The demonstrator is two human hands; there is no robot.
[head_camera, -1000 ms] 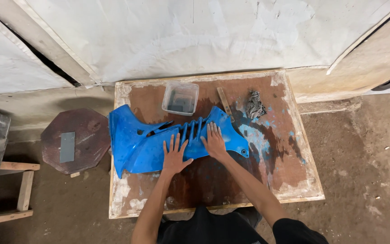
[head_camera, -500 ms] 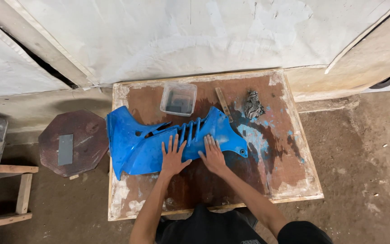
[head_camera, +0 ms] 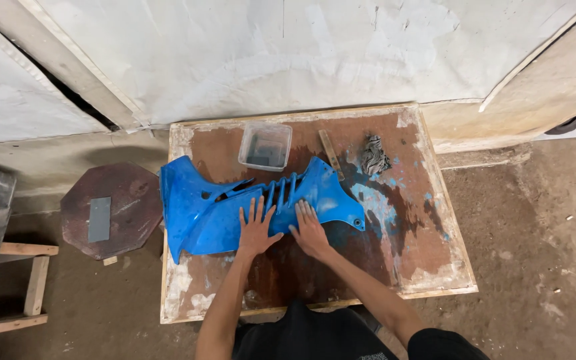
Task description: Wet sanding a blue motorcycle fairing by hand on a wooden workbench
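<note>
While both palms pressed flat on it, the blue plastic panel (head_camera: pixel 215 207) lay across the left and middle of the desk (head_camera: pixel 428 260), its wide end hanging just past the desk's left edge. The left hand (head_camera: pixel 256 230) rested on the panel's lower middle with its fingers (head_camera: pixel 253 208) spread and released, grasping nothing. Just right of it, the right hand (head_camera: pixel 309 228) lay flat on the panel's narrower end, fingers straight and likewise released, tips reaching the slotted ribs. Behind the panel, near the desk's far edge, stood a clear plastic tub (head_camera: pixel 265 145). Right of the tub lay a thin wooden stick (head_camera: pixel 330 152), and beyond that a crumpled grey rag (head_camera: pixel 373 157). Blue paint smears (head_camera: pixel 378 203) marked the desk right of the panel. Left of the desk, on the floor, stood a dark octagonal stool (head_camera: pixel 111 210) with a grey block (head_camera: pixel 99 219) on top.
</note>
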